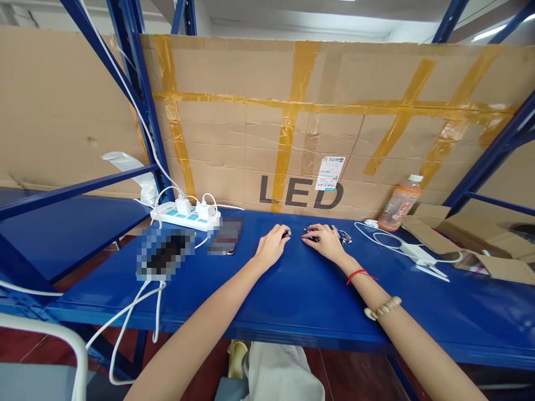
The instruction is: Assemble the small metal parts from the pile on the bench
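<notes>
My left hand (271,245) rests on the blue shelf top (251,295), its fingers curled together. A small dark thing (286,233) shows at its fingertips, too small to name. A short gap to the right, my right hand (326,243) is closed, palm down, with the fingers bent toward the left hand. Under its fingers sits another small dark piece (314,239), mostly hidden. Right beside that hand lies a little cluster of shiny silver and blue bits (343,237), perhaps keys. A red string and a beaded bracelet circle the right wrist and forearm.
Left: a white power strip (186,216) with plugged-in chargers, a dark phone (225,236) and a blurred device (165,253) with white cables. Right: a drink bottle (400,203), a white charger with cable (418,254), and an open cardboard box (493,239). A cardboard panel (234,150) stands behind.
</notes>
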Demonstrator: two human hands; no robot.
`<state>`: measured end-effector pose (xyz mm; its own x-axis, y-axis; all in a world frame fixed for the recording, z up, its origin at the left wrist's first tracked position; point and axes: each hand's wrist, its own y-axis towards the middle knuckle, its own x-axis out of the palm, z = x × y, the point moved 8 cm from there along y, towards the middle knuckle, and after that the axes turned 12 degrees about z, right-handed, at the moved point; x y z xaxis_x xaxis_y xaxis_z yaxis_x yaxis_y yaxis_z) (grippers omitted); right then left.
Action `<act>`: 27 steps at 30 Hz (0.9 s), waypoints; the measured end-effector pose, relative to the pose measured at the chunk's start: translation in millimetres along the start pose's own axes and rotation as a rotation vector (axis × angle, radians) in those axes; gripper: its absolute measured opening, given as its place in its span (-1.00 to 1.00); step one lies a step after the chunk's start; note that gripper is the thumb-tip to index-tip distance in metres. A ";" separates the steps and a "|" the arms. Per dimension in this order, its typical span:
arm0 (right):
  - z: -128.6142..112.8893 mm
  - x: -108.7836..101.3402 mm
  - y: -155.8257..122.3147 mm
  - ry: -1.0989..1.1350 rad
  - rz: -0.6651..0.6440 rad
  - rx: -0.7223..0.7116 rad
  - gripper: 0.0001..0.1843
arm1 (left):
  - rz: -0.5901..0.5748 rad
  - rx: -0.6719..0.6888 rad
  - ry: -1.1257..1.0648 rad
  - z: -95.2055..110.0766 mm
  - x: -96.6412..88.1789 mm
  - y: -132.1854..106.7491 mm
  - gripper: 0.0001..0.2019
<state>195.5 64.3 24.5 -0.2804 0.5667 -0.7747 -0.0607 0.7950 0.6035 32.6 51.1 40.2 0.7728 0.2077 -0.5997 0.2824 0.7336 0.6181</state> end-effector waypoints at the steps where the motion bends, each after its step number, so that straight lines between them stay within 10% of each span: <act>1: -0.9 0.0 0.3 0.018 0.005 -0.007 -0.79 | -0.008 0.006 0.006 0.0 0.9 -0.1 -0.88; 19: -15.3 6.9 1.1 0.340 -0.036 0.004 -0.80 | -0.032 0.080 0.102 0.3 8.4 1.1 -0.88; 27: -29.7 -19.9 4.8 0.652 0.153 0.180 -0.68 | -0.047 0.048 0.141 2.1 6.3 1.6 -0.80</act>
<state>172.3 50.3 48.4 -0.7948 0.4749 -0.3778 0.1698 0.7717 0.6128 39.1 52.3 38.4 0.6718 0.2652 -0.6916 0.3459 0.7133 0.6096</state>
